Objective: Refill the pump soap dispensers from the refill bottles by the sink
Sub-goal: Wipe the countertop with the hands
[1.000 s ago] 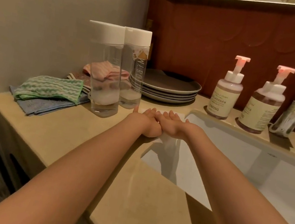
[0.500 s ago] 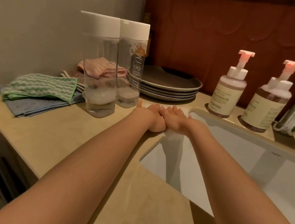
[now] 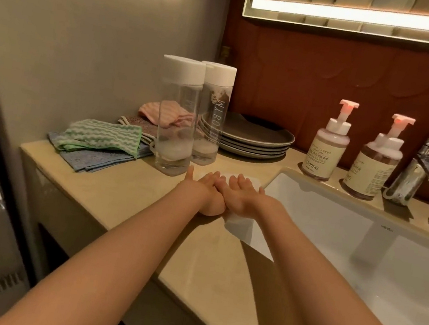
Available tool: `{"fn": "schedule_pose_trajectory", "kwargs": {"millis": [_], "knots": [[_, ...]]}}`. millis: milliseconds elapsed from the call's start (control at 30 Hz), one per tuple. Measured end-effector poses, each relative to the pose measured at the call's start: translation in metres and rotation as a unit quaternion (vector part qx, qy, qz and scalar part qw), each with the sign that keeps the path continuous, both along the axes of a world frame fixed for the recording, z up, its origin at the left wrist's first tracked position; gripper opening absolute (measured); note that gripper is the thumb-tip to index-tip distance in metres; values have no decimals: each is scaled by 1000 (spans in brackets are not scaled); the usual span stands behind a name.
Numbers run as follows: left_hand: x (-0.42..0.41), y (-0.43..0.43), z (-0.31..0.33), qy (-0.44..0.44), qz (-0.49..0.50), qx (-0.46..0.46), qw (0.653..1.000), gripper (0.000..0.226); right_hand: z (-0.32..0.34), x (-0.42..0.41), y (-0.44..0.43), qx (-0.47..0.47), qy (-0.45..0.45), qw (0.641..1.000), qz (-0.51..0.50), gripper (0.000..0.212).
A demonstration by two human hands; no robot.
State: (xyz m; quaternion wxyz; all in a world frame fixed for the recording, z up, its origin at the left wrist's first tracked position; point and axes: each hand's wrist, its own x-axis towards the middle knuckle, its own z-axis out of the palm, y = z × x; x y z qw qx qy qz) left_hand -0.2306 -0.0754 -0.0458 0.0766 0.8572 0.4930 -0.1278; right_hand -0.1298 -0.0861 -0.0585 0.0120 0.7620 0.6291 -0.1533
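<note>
My left hand [image 3: 204, 193] and right hand [image 3: 242, 195] lie flat, fingers spread, side by side and touching, pressing a white cloth [image 3: 239, 224] at the sink's [image 3: 323, 200] left corner; neither grips anything. Two clear refill bottles [image 3: 178, 116] with white caps stand left of the sink, just beyond my hands. Two pump dispensers [image 3: 327, 144] stand on the ledge behind the sink, left of the faucet [image 3: 416, 173]. Stacked plates [image 3: 254, 137] and folded cloths [image 3: 100, 140] sit further left of the sink.

You see clear plastic refill bottles [image 3: 178, 116], a glossy chrome faucet [image 3: 416, 173], woven cloths [image 3: 101, 135], a polished stone counter [image 3: 121, 203].
</note>
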Motion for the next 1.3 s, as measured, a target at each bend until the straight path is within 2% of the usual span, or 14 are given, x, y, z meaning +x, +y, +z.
{"fn": "schedule_pose_trajectory", "kwargs": {"millis": [400, 1300], "knots": [[-51, -20, 5, 33, 30, 3, 999, 62, -1, -53, -10, 4, 27, 999, 33, 68], [-131, -29, -3, 38, 93, 8, 995, 63, 0, -133, -18, 3, 45, 995, 90, 71]]}}
